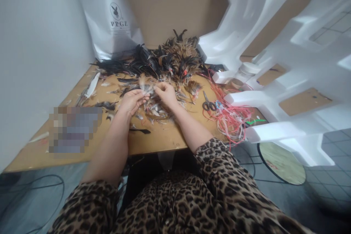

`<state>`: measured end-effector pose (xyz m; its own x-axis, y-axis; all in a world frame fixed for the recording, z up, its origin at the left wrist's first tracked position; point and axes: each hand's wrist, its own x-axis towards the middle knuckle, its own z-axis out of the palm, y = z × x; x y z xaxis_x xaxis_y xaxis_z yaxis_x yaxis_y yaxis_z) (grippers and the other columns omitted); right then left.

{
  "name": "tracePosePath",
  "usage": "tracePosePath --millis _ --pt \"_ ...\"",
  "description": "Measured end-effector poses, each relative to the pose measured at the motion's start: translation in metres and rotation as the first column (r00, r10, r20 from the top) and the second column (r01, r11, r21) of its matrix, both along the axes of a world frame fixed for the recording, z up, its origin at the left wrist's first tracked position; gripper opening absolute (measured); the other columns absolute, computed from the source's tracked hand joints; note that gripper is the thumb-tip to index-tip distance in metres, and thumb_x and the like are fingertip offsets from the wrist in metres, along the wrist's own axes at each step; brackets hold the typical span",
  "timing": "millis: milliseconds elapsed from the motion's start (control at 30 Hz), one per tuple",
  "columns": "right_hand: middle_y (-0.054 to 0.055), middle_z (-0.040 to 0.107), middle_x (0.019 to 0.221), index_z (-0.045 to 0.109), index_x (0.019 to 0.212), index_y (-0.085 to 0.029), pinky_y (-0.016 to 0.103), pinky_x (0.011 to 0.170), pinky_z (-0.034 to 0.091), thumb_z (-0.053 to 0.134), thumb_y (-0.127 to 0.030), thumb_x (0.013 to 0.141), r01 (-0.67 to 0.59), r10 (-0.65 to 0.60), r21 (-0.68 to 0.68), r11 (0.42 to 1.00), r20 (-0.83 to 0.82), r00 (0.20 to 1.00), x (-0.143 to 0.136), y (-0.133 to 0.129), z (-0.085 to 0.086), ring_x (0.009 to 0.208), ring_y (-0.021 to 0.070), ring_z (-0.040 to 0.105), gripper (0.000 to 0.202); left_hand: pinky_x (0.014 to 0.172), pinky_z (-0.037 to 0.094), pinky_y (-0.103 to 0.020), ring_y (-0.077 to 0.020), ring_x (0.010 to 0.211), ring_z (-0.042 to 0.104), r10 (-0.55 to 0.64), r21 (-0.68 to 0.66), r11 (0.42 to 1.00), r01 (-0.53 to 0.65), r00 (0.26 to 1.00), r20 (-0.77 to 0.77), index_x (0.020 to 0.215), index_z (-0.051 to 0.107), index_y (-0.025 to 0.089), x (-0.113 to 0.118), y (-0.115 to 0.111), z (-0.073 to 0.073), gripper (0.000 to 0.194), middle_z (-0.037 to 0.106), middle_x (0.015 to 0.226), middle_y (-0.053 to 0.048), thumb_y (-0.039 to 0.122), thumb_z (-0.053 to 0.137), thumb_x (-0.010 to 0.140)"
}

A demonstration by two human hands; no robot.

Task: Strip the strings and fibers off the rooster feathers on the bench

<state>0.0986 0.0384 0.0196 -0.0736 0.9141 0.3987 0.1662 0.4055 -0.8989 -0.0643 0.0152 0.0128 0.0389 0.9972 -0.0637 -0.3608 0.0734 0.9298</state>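
Observation:
Over the middle of the table, my left hand (134,100) pinches a small pale feather (148,88) by its lower end. My right hand (165,94) comes in from the other side, thumb and fingertips closed at the feather's right edge. Loose feathers (157,111) in white, grey and brown lie beneath both hands. Behind them spreads a pile of long black feathers (145,60), and beside it a big brown bunch (183,53) with black tips and a bit of red.
Black-handled scissors (209,105) lie right of the feathers, next to tangled red and white strings (231,120). White foam pieces (279,129) crowd the right side. A white printed bag (109,18) stands at the back left. A blurred-out flat item (75,129) lies on the wooden table (159,142).

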Motion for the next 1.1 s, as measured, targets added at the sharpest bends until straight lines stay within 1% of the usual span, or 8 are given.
tracePosePath --millis 133,200,267,367,467,733,967,1100 --pt "-0.005 0.047 0.058 0.055 0.067 -0.015 0.021 0.055 0.033 0.057 -0.038 0.073 0.003 -0.004 0.006 1.0 0.021 1.0 -0.002 0.001 -0.003 0.055 0.0069 0.039 0.024 0.051 0.047 -0.014 -0.0079 0.056 0.062 -0.007 -0.011 1.0 0.006 1.0 -0.016 0.073 0.064 0.009 0.003 -0.003 0.003 0.017 0.07 0.07 -0.008 0.016 0.074 0.06" --pt "-0.004 0.05 0.059 0.056 0.068 -0.015 0.02 0.055 0.035 0.059 -0.04 0.072 -0.023 0.023 -0.021 1.0 -0.015 1.0 -0.003 0.0 -0.004 0.055 0.0069 0.041 0.025 0.051 0.047 -0.014 -0.0085 0.056 0.062 0.003 -0.024 1.0 -0.004 0.999 -0.032 0.072 0.064 0.009 0.006 -0.004 0.004 0.018 0.069 0.068 -0.008 0.014 0.074 0.058" --pt "-0.004 0.053 0.059 0.057 0.069 -0.015 0.02 0.053 0.036 0.061 -0.043 0.071 -0.087 0.078 -0.091 0.992 -0.104 0.992 -0.005 -0.001 -0.003 0.054 0.0069 0.044 0.028 0.051 0.047 -0.015 -0.0091 0.055 0.062 0.021 -0.029 0.999 -0.023 0.999 -0.042 0.072 0.063 0.009 0.008 -0.005 0.005 0.019 0.068 0.064 -0.007 0.013 0.074 0.057" --pt "-0.003 0.057 0.058 0.058 0.072 -0.015 0.019 0.049 0.035 0.066 -0.047 0.067 -0.194 0.134 -0.239 0.951 -0.247 0.96 -0.007 -0.002 -0.001 0.051 0.0072 0.049 0.033 0.052 0.047 -0.014 -0.0083 0.055 0.062 0.063 -0.006 0.998 -0.064 0.998 -0.024 0.072 0.062 0.01 0.009 -0.003 0.005 0.019 0.067 0.062 -0.005 0.013 0.074 0.057" --pt "-0.001 0.062 0.064 0.061 0.076 -0.015 0.017 0.046 0.035 0.069 -0.046 0.064 -0.246 0.154 -0.319 0.915 -0.287 0.946 -0.008 -0.003 0.0 0.051 0.0063 0.051 0.034 0.052 0.047 -0.014 -0.0065 0.054 0.06 0.101 0.013 0.995 -0.101 0.995 -0.001 0.071 0.063 0.011 0.009 -0.002 0.005 0.019 0.067 0.064 -0.004 0.013 0.074 0.057" --pt "-0.005 0.054 0.054 0.056 0.064 -0.015 0.018 0.05 0.035 0.072 -0.04 0.061 -0.212 0.115 -0.268 0.94 -0.334 0.935 -0.016 -0.005 -0.008 0.051 0.0053 0.046 0.029 0.052 0.048 -0.014 -0.0069 0.054 0.06 0.02 0.018 1.0 -0.018 0.997 -0.073 0.071 0.066 0.01 0.009 -0.002 0.002 0.021 0.066 0.061 -0.004 0.017 0.078 0.055" --pt "-0.005 0.051 0.056 0.055 0.06 -0.014 0.019 0.051 0.033 0.068 -0.039 0.066 -0.2 0.166 -0.127 0.971 -0.237 0.957 -0.013 -0.005 -0.01 0.052 0.0055 0.041 0.028 0.053 0.048 -0.014 -0.0067 0.055 0.06 -0.025 0.005 1.0 0.026 0.991 -0.132 0.074 0.07 0.01 0.008 -0.003 0.002 0.024 0.067 0.064 -0.005 0.022 0.079 0.055" --pt "-0.005 0.05 0.056 0.055 0.062 -0.015 0.019 0.052 0.035 0.068 -0.039 0.064 -0.204 0.164 -0.166 0.965 -0.228 0.96 -0.014 -0.006 -0.008 0.053 0.0061 0.043 0.028 0.051 0.047 -0.016 -0.0079 0.052 0.059 -0.023 0.047 0.998 0.033 0.981 -0.195 0.071 0.07 0.01 0.008 -0.005 0.002 0.022 0.067 0.063 -0.006 0.024 0.079 0.056"
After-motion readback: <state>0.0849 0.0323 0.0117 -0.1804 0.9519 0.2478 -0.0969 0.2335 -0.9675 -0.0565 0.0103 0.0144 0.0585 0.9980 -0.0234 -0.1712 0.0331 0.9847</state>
